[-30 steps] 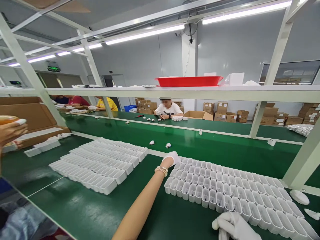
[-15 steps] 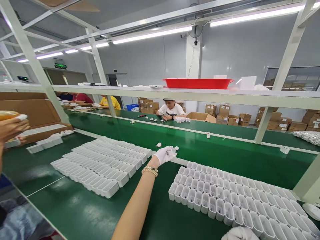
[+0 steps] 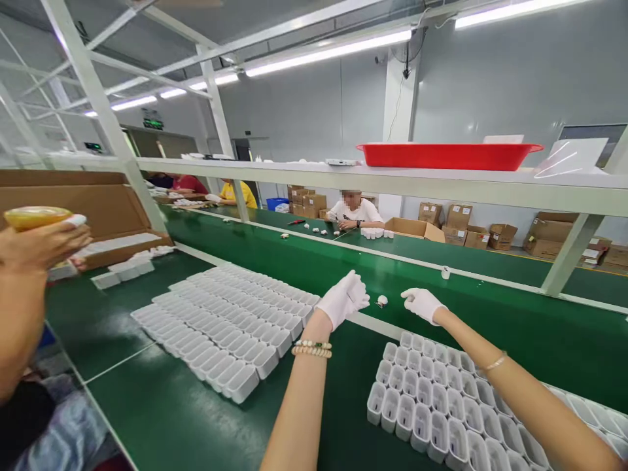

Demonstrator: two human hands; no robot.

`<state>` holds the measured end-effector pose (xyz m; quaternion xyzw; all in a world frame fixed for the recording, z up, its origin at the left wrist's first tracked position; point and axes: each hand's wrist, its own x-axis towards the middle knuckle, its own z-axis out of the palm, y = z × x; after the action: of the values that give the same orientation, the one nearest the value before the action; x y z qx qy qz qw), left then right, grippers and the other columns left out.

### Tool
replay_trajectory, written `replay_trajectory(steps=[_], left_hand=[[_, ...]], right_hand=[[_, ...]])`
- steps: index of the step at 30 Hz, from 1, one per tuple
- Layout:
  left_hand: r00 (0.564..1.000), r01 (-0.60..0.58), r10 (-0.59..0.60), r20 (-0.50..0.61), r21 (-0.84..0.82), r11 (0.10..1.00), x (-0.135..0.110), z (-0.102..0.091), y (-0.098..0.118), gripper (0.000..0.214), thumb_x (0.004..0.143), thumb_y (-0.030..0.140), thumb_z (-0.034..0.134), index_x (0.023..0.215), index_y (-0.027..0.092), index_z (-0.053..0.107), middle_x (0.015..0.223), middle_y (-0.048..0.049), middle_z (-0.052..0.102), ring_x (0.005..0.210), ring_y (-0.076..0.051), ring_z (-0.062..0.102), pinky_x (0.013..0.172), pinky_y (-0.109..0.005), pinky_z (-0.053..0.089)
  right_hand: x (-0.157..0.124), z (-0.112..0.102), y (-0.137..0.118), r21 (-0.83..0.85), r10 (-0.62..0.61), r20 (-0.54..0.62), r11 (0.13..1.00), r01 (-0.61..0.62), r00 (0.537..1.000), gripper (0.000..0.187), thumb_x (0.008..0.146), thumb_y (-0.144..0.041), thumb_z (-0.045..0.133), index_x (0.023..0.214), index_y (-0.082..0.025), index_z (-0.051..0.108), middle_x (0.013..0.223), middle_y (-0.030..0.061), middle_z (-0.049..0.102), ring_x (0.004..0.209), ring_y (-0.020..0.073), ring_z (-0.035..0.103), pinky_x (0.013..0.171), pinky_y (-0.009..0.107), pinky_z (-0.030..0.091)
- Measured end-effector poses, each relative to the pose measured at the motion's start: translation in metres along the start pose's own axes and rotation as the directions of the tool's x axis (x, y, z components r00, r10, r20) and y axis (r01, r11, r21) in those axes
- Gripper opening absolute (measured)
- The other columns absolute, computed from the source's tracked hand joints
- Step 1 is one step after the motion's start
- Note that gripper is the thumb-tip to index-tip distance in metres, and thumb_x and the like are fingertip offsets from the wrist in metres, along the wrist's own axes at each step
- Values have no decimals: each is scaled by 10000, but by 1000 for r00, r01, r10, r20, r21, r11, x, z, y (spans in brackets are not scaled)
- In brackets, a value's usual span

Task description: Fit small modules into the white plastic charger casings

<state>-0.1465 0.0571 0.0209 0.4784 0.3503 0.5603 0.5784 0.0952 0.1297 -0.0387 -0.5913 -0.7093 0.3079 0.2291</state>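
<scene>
My left hand point(image 3: 344, 301), in a white glove, is over the near edge of the green belt point(image 3: 294, 268). Its fingers are curled together, and whatever they may hold is hidden. Just right of it, apart from both hands, a small white rounded piece point(image 3: 382, 301) with a dark bit on its side lies on the belt. My right hand point(image 3: 422, 305), also gloved, reaches in from the right above the belt. Its fingers point left toward that piece, slightly apart, with nothing visible in them. Beneath my right forearm stand rows of white open-topped cups point(image 3: 422, 392), several with small dark marks inside.
A block of white cups point(image 3: 220, 320) covers the table's left part. Beside it, a co-worker's hand point(image 3: 44, 245) holds a yellowish object near an open carton point(image 3: 69, 203). A shelf with a red tray point(image 3: 446, 157) spans overhead. Another person point(image 3: 356, 210) sits opposite.
My right hand has come up from the bottom right to above the belt. The view has turned right. One of two white pieces near my left hand no longer shows.
</scene>
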Motion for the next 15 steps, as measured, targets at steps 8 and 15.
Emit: replay_trajectory(steps=[8, 15], left_hand=[[993, -29, 9, 118, 167, 986, -7, 9, 18, 247, 901, 320, 633, 1053, 129, 602, 942, -44, 648, 751, -134, 635, 652, -285, 561], [984, -157, 100, 146, 462, 873, -29, 27, 38, 248, 722, 288, 719, 761, 189, 495, 570, 79, 497, 416, -64, 474, 421, -185, 399]], right_hand=[[73, 45, 13, -82, -82, 96, 993, 90, 992, 276, 932, -282, 614, 1187, -176, 612, 1277, 93, 587, 1120, 235, 589, 952, 461, 501], [44, 24, 1, 29, -36, 113, 999, 32, 993, 218, 920, -309, 630, 1044, -131, 654, 1067, 48, 664, 919, 199, 652, 795, 371, 562]])
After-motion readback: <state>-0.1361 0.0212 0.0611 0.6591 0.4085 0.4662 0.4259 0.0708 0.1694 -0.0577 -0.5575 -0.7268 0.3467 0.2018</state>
